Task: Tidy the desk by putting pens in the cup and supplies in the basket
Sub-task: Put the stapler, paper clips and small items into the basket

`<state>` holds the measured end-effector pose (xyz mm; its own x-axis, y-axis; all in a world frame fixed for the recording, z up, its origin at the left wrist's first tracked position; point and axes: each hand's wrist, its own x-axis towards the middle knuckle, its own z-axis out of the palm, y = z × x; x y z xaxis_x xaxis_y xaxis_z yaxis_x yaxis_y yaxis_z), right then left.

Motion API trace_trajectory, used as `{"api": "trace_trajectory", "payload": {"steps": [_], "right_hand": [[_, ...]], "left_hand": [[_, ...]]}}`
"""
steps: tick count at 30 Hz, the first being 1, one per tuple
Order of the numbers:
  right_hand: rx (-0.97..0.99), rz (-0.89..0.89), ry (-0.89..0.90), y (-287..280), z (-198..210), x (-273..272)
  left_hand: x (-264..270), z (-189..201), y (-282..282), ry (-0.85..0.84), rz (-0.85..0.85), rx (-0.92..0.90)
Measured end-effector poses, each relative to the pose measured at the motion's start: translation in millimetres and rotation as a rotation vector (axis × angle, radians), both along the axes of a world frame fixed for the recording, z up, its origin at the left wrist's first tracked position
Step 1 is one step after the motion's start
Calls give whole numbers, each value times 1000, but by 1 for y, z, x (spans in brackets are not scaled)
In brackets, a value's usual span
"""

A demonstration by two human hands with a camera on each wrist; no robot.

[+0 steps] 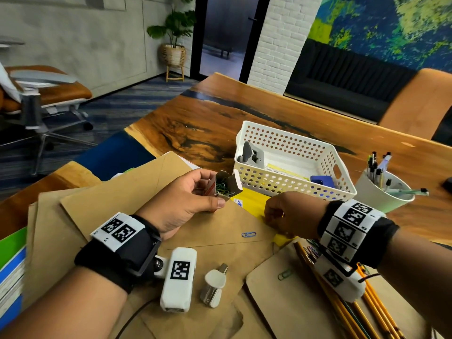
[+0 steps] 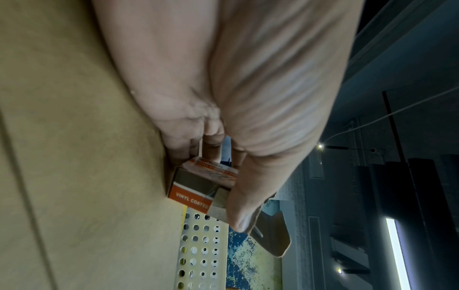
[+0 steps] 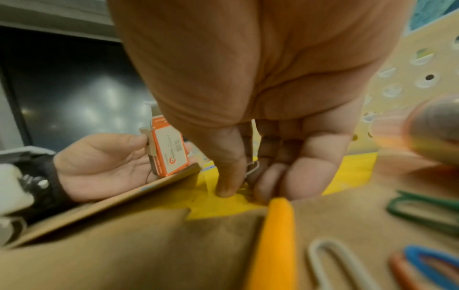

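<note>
My left hand (image 1: 212,189) grips a small orange-and-white paper clip box (image 1: 226,185), its flap open and coloured clips showing inside. The box (image 2: 196,188) sits between thumb and fingers in the left wrist view. My right hand (image 1: 274,217) is down on a yellow sheet (image 1: 252,201) just in front of the basket. Its thumb and fingers pinch a pale paper clip (image 3: 252,168). The white perforated basket (image 1: 281,183) holds a stapler (image 1: 252,152) and a blue item. A white cup (image 1: 384,194) with several pens (image 1: 376,167) stands to the right of the basket.
Brown envelopes (image 1: 137,199) cover the near desk. On them lie a blue paper clip (image 1: 249,234), a green paper clip (image 1: 285,274), a white staple remover (image 1: 214,285) and yellow pencils (image 1: 342,304) under my right wrist. More loose clips (image 3: 330,261) lie near that wrist. Folders are stacked at the left edge.
</note>
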<state>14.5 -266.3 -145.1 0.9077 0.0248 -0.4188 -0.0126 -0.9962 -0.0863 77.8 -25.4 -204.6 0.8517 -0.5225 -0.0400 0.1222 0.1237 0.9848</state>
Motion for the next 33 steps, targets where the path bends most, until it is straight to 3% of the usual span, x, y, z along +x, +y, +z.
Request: {"api": "trace_trajectory", "payload": {"steps": [6, 10, 12, 15, 19, 33], "right_hand": [[-123, 42, -105, 2, 2, 0], [34, 144, -298, 17, 25, -2], [79, 257, -209, 36, 30, -10], [-51, 391, -89, 57, 16, -19], [-147, 345, -108, 63, 3, -20], [-118, 239, -53, 67, -4, -12]], "left_hand": [[0, 0, -1, -2, 4, -9], [2, -2, 0, -2, 6, -6], [2, -3, 0, 0, 11, -2], [2, -3, 0, 2, 9, -6], [1, -1, -1, -12, 13, -4], [1, 1, 0, -15, 18, 21]]}}
